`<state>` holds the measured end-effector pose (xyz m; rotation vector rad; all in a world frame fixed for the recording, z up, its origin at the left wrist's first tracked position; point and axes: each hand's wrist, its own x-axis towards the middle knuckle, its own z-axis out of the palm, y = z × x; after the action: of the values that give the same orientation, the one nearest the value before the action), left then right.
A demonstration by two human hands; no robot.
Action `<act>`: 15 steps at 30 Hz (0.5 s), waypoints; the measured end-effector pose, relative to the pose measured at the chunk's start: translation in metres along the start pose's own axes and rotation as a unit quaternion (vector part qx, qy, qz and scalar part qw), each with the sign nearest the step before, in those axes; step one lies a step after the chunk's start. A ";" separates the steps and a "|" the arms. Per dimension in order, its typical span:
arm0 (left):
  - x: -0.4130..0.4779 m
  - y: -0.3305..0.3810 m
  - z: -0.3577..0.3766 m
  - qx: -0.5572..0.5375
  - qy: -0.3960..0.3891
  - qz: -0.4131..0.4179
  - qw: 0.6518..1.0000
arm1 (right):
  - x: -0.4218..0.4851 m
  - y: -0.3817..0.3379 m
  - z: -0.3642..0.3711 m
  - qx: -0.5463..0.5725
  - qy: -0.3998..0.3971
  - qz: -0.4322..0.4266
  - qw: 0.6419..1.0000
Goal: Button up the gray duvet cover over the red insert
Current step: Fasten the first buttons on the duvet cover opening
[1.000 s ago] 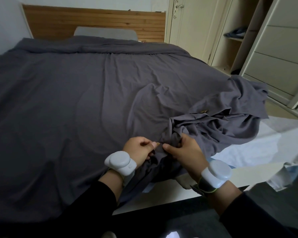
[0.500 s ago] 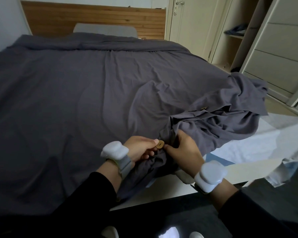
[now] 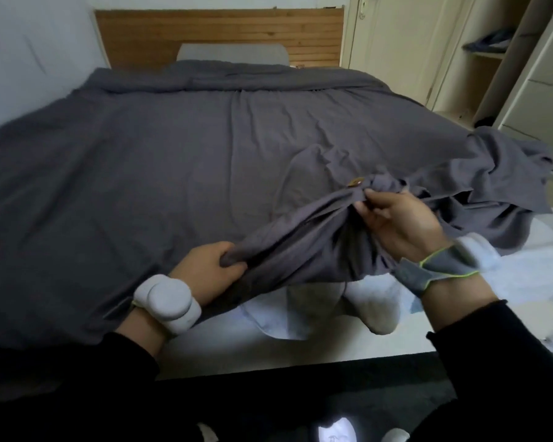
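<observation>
Wooden headboard (image 3: 217, 33) backs a bed (image 3: 268, 352) under the gray duvet cover (image 3: 205, 148); no red insert shows. Left hand (image 3: 209, 271) clenches the bunched hem (image 3: 300, 247) at lower centre-left; right hand (image 3: 396, 218) pinches the cover at centre right, its fingers (image 3: 368, 193) just below-right of the brown button (image 3: 355, 181); the hem runs taut between the hands, rising rightward, so the right hand is judged nearer for the fastening.

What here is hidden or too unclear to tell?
All in the head view:
- No red insert seen; the cover would hide it.
- Buttonhole: lost in folds at the right hand.
- Left hand: its fingertips are buried in cloth.
- Shelf item: blurred.
</observation>
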<state>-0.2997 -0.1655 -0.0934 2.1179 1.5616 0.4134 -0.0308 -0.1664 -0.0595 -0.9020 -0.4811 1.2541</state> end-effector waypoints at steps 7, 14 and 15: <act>0.049 -0.004 -0.033 -0.054 0.125 0.034 0.990 | 0.033 0.015 0.005 -0.246 0.076 -0.155 0.954; 0.078 -0.038 0.025 -0.065 0.089 -0.028 0.994 | 0.027 0.046 0.009 -0.545 0.080 -0.107 0.828; 0.079 -0.037 0.024 -0.094 0.106 -0.025 0.990 | 0.021 0.045 0.016 -0.532 0.079 -0.155 0.829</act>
<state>-0.2936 -0.0857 -0.1363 1.9379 1.6157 0.7592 -0.0641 -0.1395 -0.0893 -1.7525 -1.1918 0.5213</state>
